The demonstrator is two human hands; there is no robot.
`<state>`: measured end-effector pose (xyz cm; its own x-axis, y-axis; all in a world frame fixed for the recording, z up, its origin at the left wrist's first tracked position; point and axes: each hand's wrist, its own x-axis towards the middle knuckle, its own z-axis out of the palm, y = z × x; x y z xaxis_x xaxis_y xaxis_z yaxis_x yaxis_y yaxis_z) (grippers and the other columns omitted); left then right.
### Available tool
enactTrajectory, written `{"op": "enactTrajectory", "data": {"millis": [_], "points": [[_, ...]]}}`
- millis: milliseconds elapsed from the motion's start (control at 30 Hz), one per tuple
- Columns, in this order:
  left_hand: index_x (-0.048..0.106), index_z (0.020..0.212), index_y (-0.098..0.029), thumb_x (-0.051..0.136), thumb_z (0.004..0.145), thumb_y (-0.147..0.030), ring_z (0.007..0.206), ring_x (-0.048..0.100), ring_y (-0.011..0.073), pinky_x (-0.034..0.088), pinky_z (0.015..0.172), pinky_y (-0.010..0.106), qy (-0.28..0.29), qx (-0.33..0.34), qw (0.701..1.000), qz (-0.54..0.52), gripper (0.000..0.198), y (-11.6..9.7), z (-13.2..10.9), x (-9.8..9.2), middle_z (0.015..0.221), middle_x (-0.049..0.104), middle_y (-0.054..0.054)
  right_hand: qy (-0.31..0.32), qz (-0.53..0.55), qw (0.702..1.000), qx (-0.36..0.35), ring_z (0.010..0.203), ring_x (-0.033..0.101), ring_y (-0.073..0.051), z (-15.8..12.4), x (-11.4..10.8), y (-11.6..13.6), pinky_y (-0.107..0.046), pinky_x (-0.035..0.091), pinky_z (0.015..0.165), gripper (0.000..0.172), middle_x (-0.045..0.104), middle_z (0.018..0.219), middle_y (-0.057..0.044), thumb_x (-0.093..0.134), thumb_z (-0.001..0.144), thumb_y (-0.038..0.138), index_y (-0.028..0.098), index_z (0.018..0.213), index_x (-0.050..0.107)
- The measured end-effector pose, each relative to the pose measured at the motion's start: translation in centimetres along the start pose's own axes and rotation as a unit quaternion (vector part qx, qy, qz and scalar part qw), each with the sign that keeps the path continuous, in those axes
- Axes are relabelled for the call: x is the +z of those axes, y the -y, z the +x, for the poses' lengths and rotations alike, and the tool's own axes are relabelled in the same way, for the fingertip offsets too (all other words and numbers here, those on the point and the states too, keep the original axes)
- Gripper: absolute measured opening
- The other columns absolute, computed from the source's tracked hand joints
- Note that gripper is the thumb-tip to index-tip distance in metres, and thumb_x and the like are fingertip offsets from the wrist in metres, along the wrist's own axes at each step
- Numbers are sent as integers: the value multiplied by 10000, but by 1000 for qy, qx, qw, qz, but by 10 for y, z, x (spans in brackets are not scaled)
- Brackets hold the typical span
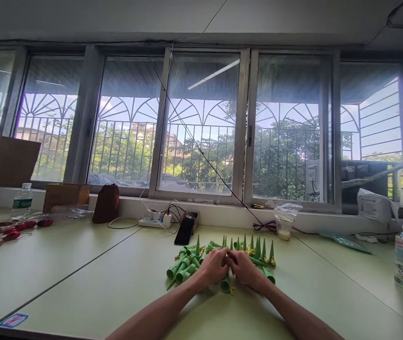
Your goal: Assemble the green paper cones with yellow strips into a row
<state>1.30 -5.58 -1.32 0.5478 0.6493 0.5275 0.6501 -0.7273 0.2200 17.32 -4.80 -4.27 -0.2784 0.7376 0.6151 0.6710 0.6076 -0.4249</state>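
Head view: holds left hand against right hand amid green plastic cones, grasps impossible to tell; likely mid-handling, needs steadiness next.

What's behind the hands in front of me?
Behind the hands, green cones stand upright, with small yellow pieces around some bases. Anything the hands cover can't be seen.

Green cones are lying heaped on the left (some showing hollow ends) and mostly standing tip-up toward the right; yellow bits are lying among them.
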Motion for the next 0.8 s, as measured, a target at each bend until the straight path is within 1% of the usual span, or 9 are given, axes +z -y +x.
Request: {"op": "enactTrajectory", "data": {"millis": [233,433,600,800], "points": [[606,906,-191,525,742,-162,830,599,206,402,699,267,6,-4,1000,8,185,0,0,0,906,669,65,8,3,1000,9,544,525,-141,-1,-1,1,-228,326,530,350,642,614,-36,444,927,335,142,720,649],[602,909,-193,527,742,-175,835,602,211,401,698,271,0,2,1000,9,184,3,1,3,907,670,66,8,10,1000,11,538,523,-136,-1,-2,4,-223,332,532,354,636,601,-28,444,932,344,147,714,641],[602,907,-192,529,739,-178,828,597,206,399,696,267,-6,2,1000,6,184,5,1,5,902,665,63,8,14,1000,9,537,521,-133,-1,-2,4,-223,344,545,333,630,592,-25,448,923,318,147,708,636],[608,924,-194,520,737,-171,834,598,206,400,701,270,-3,6,1000,6,207,4,1,5,906,666,62,1,18,1000,12,521,511,-133,-1,-1,2,-227,334,526,346,631,590,-28,454,920,351,150,698,627]]}}
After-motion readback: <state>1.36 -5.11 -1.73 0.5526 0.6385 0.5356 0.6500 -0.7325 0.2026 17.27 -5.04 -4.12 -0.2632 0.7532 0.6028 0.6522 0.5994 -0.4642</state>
